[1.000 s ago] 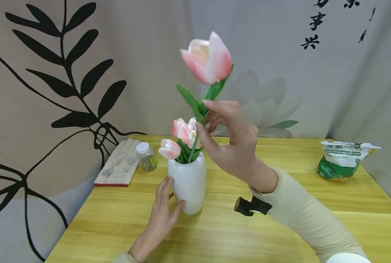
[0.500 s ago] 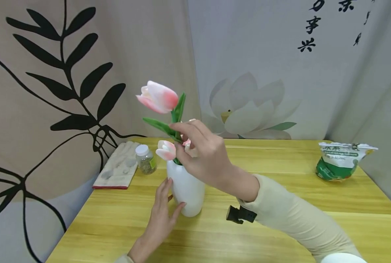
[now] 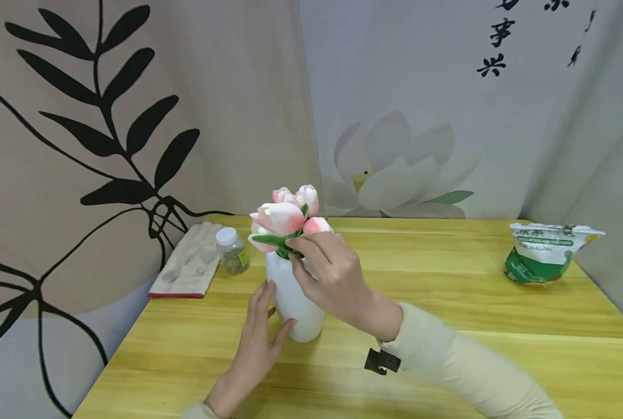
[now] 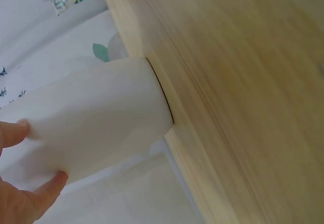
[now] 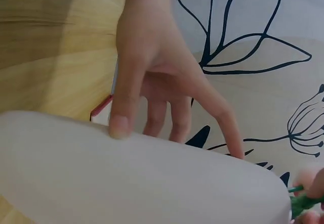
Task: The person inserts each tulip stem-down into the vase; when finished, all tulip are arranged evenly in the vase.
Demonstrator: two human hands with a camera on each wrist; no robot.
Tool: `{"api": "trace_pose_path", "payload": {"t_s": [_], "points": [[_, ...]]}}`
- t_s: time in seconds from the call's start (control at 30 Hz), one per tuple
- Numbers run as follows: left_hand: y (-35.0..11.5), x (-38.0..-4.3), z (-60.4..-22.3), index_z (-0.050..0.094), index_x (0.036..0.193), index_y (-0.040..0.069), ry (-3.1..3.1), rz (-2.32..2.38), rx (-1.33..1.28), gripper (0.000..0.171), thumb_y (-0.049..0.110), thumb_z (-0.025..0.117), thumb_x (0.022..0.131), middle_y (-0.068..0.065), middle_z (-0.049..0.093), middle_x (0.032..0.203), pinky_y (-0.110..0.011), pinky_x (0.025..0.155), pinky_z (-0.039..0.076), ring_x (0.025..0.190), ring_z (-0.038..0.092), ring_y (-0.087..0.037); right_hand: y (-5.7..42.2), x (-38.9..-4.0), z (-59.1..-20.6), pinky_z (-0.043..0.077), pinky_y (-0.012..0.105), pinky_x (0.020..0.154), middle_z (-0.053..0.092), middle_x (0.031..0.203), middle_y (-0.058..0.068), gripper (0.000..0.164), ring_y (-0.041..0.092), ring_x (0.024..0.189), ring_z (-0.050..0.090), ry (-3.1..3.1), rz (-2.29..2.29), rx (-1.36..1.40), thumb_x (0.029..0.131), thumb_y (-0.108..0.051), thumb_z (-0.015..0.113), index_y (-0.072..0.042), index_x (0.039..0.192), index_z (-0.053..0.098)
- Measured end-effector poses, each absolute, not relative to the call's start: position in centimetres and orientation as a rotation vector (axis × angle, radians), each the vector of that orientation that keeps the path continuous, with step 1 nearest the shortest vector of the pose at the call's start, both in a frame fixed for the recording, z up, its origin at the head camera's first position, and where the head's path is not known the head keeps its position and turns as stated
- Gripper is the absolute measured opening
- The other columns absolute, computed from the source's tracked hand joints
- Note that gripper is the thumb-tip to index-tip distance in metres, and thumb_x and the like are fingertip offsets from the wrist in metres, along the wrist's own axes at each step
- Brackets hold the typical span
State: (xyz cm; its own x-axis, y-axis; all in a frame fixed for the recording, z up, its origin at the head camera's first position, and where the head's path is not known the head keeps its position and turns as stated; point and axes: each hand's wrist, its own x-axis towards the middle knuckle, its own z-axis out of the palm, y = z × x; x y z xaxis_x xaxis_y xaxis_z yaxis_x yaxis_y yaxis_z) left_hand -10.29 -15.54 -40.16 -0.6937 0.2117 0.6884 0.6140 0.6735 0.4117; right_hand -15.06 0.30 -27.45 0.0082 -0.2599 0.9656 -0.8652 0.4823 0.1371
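Observation:
A white vase [image 3: 295, 299] stands upright on the wooden table, with several pink-and-white artificial tulips at its mouth. My left hand [image 3: 256, 340] holds the vase's left side, the thumb low on the front and the other fingers spread along the side. The left wrist view shows two digits against the smooth vase [image 4: 101, 118]. Just above the rim, my right hand [image 3: 334, 279] pinches a tulip [image 3: 280, 217] near its green leaf. Its bloom leans left among the other flowers. The stem below the rim is hidden inside the vase.
Behind and left of the vase are a small jar [image 3: 232, 251] with a white lid and a folded cloth [image 3: 188, 262]. A green-and-white bag [image 3: 547, 256] stands at the right. Printed curtains [image 3: 248, 105] hang behind the table [image 3: 421, 256].
My right hand has brought the tulip left and down, from high above the vase to its mouth, lowering its stem into the vase. The left hand has stayed on the vase.

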Motion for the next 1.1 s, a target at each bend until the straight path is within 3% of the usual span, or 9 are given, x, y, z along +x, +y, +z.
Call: {"api": "trace_pose_path", "payload": {"t_s": [0.13,0.23,0.47,0.7,0.97,1.1], "points": [[-15.4,-10.3,-40.1,0.014,0.138,-0.002,-2.246,-0.825,-0.634,0.090,-0.004,0.071,0.068,-0.025,0.027,0.132,-0.034,0.080,0.057,0.115,0.042,-0.038,0.1,-14.9,-28.2,0.038,0.028,0.057,0.065,0.075,0.004,0.012,0.021,0.078,0.053,-1.548,0.547,0.837,0.070,-0.006,0.067,-0.005,0.082,0.066],[-15.3,-10.3,-40.1,0.015,0.137,-0.003,-2.225,-0.819,-0.645,0.091,-0.004,0.072,0.067,-0.025,0.028,0.132,-0.034,0.078,0.058,0.113,0.044,-0.038,-0.1,-14.7,-28.8,0.039,0.026,0.054,0.066,0.074,0.002,0.008,0.021,0.075,0.052,-1.593,0.476,0.774,0.073,-0.009,0.066,-0.007,0.081,0.067],[-15.1,-10.1,-40.0,0.016,0.138,-0.002,-2.222,-0.834,-0.644,0.089,-0.004,0.071,0.068,-0.023,0.029,0.132,-0.033,0.078,0.058,0.112,0.044,-0.036,0.2,-14.4,-30.1,0.049,0.022,0.059,0.065,0.079,0.004,0.014,0.018,0.071,0.057,-1.712,0.477,0.914,0.083,-0.010,0.051,-0.006,0.084,0.065],[-15.3,-10.1,-40.1,0.015,0.138,-0.002,-2.242,-0.833,-0.641,0.089,-0.003,0.071,0.068,-0.025,0.029,0.131,-0.033,0.079,0.058,0.112,0.044,-0.037,0.8,-14.3,-31.4,0.043,0.018,0.048,0.064,0.091,0.007,0.021,0.018,0.068,0.053,-1.770,0.532,0.997,0.085,-0.018,0.053,-0.005,0.098,0.065],[-15.7,-9.9,-40.1,0.015,0.138,-0.002,-2.275,-0.852,-0.624,0.083,0.005,0.068,0.075,-0.026,0.029,0.132,-0.036,0.080,0.057,0.114,0.043,-0.036,2.0,-13.1,-31.5,0.041,0.012,0.046,0.057,0.099,0.018,0.022,0.014,0.064,0.047,-1.658,0.733,1.060,0.086,-0.017,0.050,-0.003,0.099,0.063],[-16.2,-9.9,-39.8,0.018,0.137,-0.003,-2.231,-0.819,-0.603,0.072,0.024,0.060,0.083,-0.025,0.034,0.130,-0.041,0.078,0.057,0.110,0.045,-0.033,4.0,-12.5,-31.4,0.041,0.012,0.045,0.057,0.093,0.020,0.022,0.016,0.062,0.050,-1.558,0.824,1.069,0.087,-0.014,0.050,0.003,0.094,0.062]]}}
